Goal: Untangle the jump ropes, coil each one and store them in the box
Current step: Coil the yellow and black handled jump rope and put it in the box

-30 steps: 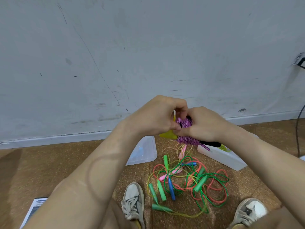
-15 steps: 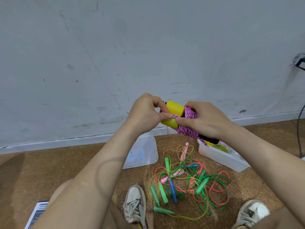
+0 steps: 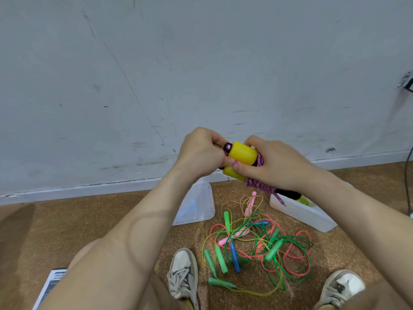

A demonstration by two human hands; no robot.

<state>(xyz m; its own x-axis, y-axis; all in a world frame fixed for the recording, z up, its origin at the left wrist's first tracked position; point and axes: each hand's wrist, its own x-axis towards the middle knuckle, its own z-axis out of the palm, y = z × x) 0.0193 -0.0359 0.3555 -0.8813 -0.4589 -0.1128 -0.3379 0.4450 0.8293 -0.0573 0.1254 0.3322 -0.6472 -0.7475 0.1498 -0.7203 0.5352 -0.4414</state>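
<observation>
In the head view, you are holding 1 coiled jump rope (image 3: pixel 257 183) up in front of the grey wall (image 3: pixel 156 63), above the floor and clear of the box. Its pink-and-purple braided cord is lying wound around 2 yellow handles (image 3: pixel 242 154) held side by side, with a black section sticking out below your wrist.

Your right hand (image 3: pixel 274 166) is wrapping around the wound cord, fingers curled over it and thumb pressing on the lower handle. Your left hand (image 3: pixel 201 155) is closing on the handle ends, its fingers curled there and its thumb tip meeting the right thumb between the 2 handles.

The clear box (image 3: pixel 308 217) is sitting on the brown floor (image 3: pixel 89 220) under your right forearm, with a yellow-green cord showing inside it. Its lid (image 3: pixel 196 204) is lying apart, to the left, near the wall.

Between them, nearer you, a tangle of thin ropes (image 3: pixel 257 240) in green, red, yellow and pink is lying loose with green, blue and pink handles.

Your 2 shoes (image 3: pixel 183 274) are flanking that tangle. A printed sheet (image 3: pixel 48 289) is lying at the bottom left.
</observation>
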